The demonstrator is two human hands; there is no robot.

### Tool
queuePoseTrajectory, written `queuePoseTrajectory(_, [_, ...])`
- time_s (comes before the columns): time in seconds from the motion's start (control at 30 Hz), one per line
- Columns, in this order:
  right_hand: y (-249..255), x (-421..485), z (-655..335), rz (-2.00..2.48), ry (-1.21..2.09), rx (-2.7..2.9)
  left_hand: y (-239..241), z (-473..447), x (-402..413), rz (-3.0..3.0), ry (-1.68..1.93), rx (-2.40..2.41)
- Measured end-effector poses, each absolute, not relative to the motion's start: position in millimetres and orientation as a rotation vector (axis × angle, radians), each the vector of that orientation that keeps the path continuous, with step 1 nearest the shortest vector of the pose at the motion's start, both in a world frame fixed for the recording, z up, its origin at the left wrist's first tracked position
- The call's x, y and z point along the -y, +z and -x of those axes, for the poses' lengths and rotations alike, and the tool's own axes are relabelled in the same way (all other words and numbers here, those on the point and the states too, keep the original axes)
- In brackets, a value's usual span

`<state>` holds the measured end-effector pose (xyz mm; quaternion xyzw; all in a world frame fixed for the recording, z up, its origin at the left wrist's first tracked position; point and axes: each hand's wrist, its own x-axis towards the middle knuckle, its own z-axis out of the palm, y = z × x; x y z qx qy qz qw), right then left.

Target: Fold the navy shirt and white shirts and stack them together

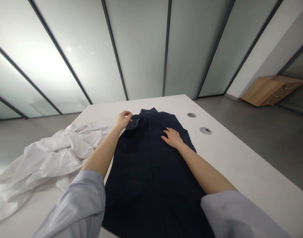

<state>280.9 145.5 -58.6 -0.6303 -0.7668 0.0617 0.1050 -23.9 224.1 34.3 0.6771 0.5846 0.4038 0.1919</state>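
Observation:
A long dark navy garment (151, 172) with a stand-up collar and a few small buttons at the neck lies front side up, its collar pointing away from me. My left hand (124, 119) is at its upper left, with curled fingers closed on the edge of a short sleeve (135, 123). Part of what those fingers grip is hidden behind the hand. On the right side of the chest, my right hand (173, 137) rests with its fingers spread on the cloth, gripping nothing.
A rumpled white cloth garment (59, 152) lies to the left, hanging over the edge of the white table (231, 158). Two round cable holes (205, 131) are set in the tabletop at right. Frosted glass panels (141, 49) stand behind; a wooden cabinet (268, 89) is at far right.

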Motion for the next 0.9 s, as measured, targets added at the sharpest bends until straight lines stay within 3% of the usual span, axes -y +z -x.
queuePoseTrajectory(0.13, [-56.5,-144.7,-280.4,1.862,0.189,2.268,22.7,13.6,-217.8,-1.908,1.205,-1.77])
queuePoseTrajectory(0.3, [-56.7,-143.9,-279.9,1.867,0.186,2.254,-16.7,-1.8,-192.6,-2.389,0.528,-1.831])
queuePoseTrajectory(0.47, [-61.3,-147.3,-281.9,1.86,0.123,2.188,-49.6,-3.8,-177.8,-2.324,0.103,-2.058])
queuePoseTrajectory(0.9, [-57.8,-149.2,-282.5,2.218,0.188,2.172,-43.0,5.9,-177.5,-2.177,-0.022,-2.22])
